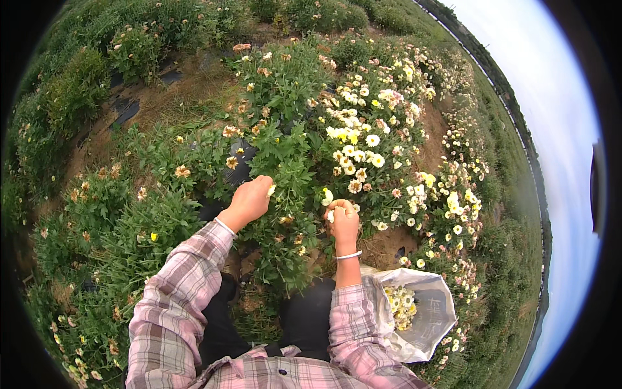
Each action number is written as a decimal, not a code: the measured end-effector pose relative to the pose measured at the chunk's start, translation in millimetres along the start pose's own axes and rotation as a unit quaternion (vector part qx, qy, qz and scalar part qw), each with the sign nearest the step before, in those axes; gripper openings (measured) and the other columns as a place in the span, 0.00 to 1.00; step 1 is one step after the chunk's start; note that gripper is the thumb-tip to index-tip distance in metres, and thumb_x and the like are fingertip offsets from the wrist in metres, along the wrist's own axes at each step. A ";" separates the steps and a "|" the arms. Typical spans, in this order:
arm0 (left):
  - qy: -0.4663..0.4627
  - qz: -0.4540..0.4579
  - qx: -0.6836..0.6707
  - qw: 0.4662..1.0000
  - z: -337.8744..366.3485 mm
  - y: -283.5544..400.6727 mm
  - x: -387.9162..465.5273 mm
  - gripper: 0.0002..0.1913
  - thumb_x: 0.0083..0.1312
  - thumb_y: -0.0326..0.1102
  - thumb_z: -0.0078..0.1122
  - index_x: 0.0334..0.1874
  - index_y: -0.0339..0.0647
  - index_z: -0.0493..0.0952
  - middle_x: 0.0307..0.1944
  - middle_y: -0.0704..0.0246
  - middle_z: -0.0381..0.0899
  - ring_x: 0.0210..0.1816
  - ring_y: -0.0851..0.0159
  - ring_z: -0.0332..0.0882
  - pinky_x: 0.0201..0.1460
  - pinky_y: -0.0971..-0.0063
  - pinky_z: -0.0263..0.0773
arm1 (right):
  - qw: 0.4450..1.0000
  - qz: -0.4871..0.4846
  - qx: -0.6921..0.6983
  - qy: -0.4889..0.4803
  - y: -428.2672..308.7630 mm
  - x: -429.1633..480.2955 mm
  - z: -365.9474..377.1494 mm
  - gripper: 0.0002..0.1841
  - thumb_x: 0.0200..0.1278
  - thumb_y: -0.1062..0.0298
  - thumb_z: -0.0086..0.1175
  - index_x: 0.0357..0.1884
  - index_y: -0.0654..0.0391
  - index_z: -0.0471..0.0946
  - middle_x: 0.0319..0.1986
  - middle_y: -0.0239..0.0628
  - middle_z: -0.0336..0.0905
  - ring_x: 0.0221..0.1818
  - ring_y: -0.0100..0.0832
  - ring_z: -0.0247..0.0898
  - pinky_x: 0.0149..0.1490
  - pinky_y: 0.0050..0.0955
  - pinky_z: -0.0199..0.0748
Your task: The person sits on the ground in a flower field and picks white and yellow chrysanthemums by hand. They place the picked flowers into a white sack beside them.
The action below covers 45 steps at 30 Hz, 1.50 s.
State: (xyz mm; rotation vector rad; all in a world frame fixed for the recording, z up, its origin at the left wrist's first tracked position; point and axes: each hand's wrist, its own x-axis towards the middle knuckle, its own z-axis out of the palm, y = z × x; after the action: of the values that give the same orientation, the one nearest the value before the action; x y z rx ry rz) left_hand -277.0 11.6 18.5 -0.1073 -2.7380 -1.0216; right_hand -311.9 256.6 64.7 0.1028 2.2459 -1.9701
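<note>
My left hand (251,199) is closed at the left side of a leafy green plant, with a small pale yellow flower head (271,190) at its fingertips. To the right, my right hand (342,219) has its fingers curled around several white flower heads (331,216). Just above those fingers is a yellow-white bloom (327,196); whether it is held or still on its stem I cannot tell. A white woven sack (440,311) stands with its mouth wide at my right side, and cut flower heads (401,306) lie inside it.
Dense white and yellow chrysanthemums (359,155) grow ahead and to the right. Withered brownish blooms (182,171) dot the bushes on the left. Black plastic sheeting (127,111) and bare soil (388,245) show between the plants. My knees in dark trousers are low among the foliage.
</note>
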 end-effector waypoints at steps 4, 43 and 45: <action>0.009 -0.012 0.003 1.000 -7.1 -9.1 -2.1 0.09 0.57 0.25 0.54 0.39 0.37 0.68 0.37 0.55 0.75 0.40 0.44 0.75 0.41 0.53 0.70 | 0.988 0.124 -0.091 0.009 50.7 26.3 -27.0 0.31 0.58 0.78 0.44 0.67 0.54 0.60 0.26 0.36 0.76 0.16 0.19 0.56 0.21 0.22 0.55; 0.012 -0.035 -0.021 0.999 -14.4 -10.3 2.6 0.10 0.61 0.27 0.54 0.44 0.40 0.71 0.40 0.57 0.76 0.40 0.44 0.75 0.40 0.55 0.70 | 0.960 0.191 0.179 -0.102 133.5 131.3 -5.6 0.06 0.64 0.68 0.55 0.38 0.53 0.69 0.24 0.28 0.66 0.18 0.20 0.55 0.20 0.21 0.50; 0.008 -0.036 -0.019 0.999 -13.8 -8.7 3.1 0.10 0.61 0.27 0.54 0.44 0.40 0.71 0.40 0.57 0.76 0.40 0.44 0.75 0.40 0.55 0.70 | 0.956 0.176 0.179 -0.150 131.0 127.7 -10.7 0.07 0.64 0.67 0.54 0.37 0.52 0.67 0.25 0.28 0.65 0.19 0.20 0.53 0.22 0.22 0.47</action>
State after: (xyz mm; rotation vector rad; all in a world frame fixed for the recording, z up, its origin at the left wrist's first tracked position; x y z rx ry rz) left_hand -278.8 -4.1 23.9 -0.0069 -2.7260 -1.0900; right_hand -418.7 278.5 -82.6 0.2132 1.5474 -2.0077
